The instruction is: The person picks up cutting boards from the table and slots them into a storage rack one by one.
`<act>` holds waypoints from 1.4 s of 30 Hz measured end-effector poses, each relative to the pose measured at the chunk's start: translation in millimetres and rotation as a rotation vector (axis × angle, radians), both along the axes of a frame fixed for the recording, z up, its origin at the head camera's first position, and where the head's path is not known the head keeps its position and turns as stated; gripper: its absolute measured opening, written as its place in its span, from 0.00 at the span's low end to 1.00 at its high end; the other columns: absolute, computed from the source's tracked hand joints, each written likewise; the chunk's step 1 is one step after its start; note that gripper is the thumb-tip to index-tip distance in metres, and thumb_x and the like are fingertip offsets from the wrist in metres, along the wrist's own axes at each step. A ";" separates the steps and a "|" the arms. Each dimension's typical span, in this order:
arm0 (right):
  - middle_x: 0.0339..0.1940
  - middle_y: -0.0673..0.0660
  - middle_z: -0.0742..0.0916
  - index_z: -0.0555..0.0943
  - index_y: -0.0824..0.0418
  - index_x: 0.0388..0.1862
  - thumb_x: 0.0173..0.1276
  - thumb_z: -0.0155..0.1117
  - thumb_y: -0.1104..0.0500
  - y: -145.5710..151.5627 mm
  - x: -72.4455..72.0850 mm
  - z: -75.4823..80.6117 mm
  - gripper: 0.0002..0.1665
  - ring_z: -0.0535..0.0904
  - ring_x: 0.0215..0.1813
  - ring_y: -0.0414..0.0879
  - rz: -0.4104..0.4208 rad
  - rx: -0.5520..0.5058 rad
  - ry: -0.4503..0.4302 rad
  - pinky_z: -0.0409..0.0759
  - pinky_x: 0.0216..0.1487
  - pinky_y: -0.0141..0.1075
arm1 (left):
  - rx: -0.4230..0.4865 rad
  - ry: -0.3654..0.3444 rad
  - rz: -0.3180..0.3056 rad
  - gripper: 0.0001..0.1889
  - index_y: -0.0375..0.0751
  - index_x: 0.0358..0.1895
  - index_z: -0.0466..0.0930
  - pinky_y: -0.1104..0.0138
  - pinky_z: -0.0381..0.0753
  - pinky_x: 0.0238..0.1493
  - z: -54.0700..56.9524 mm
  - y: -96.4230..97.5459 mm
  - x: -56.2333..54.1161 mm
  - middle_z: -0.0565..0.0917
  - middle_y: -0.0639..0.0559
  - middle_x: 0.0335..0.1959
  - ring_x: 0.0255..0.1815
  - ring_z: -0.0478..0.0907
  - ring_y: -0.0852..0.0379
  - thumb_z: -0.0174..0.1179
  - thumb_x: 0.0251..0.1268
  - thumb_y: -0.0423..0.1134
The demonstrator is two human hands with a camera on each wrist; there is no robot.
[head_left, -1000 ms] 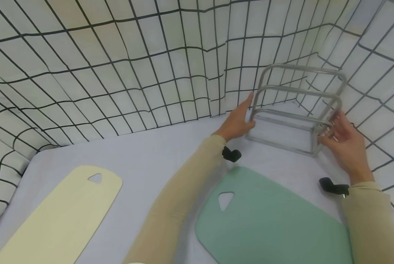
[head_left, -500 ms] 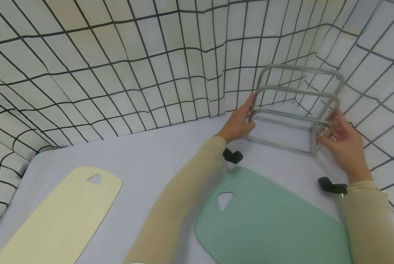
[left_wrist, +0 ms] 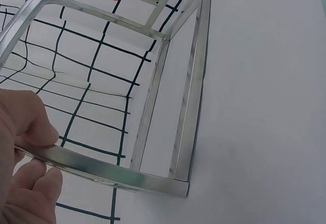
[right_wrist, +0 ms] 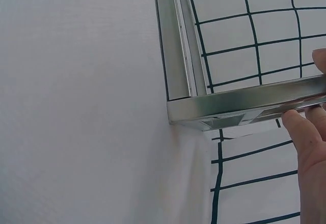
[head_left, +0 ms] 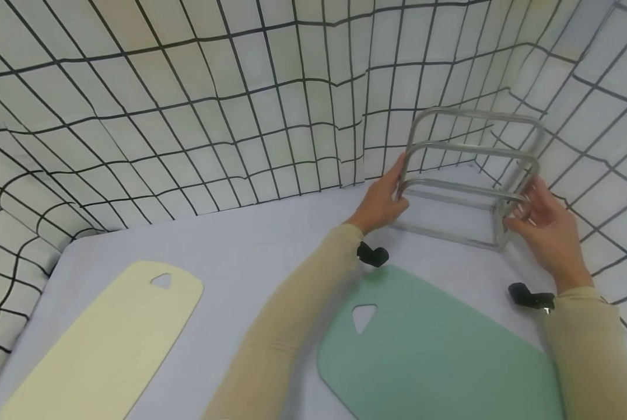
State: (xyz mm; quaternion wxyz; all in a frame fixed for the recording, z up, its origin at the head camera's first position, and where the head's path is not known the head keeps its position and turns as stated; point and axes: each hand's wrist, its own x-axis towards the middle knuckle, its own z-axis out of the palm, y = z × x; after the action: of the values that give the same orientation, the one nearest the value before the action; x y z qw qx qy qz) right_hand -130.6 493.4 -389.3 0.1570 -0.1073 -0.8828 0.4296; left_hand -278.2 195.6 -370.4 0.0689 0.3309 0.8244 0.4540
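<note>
A silver metal rack (head_left: 473,150) with three rounded hoops on a rectangular base stands at the far right corner of the white surface. My left hand (head_left: 377,203) grips its left side; in the left wrist view the thumb (left_wrist: 43,132) lies on one face of the side bar and curled fingers lie on the other. On the rack's right side, my right hand (head_left: 550,233) pinches the upright, with fingertips (right_wrist: 293,119) against the bar in the right wrist view. A green cutting board (head_left: 439,350) lies flat in front of the rack, between the forearms.
A pale yellow cutting board (head_left: 108,344) lies flat at the left, its triangular handle hole toward the back. White cloth with a black grid (head_left: 282,105) rises along the back and both sides, close behind and beside the rack. Black wrist mounts (head_left: 531,296) stick out from both sleeves.
The head view has shifted slightly, so the boards appear a little further right. Both hands keep hold of the rack, which stays in nearly the same place.
</note>
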 end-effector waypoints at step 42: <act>0.86 0.48 0.61 0.44 0.23 0.81 0.73 0.65 0.63 -47.5 -21.0 7.0 0.56 0.64 0.83 0.57 0.117 0.006 -0.025 0.73 0.76 0.47 | 0.179 -0.038 0.110 0.50 0.57 0.85 0.45 0.59 0.70 0.78 -11.3 -61.6 12.2 0.65 0.48 0.82 0.80 0.68 0.50 0.59 0.60 0.31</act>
State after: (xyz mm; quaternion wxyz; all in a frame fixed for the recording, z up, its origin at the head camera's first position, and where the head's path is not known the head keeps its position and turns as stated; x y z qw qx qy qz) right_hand -151.6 445.9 -382.3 0.1209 -0.0602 -0.8907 0.4341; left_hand -265.9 133.9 -381.7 0.0293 0.2812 0.7960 0.5352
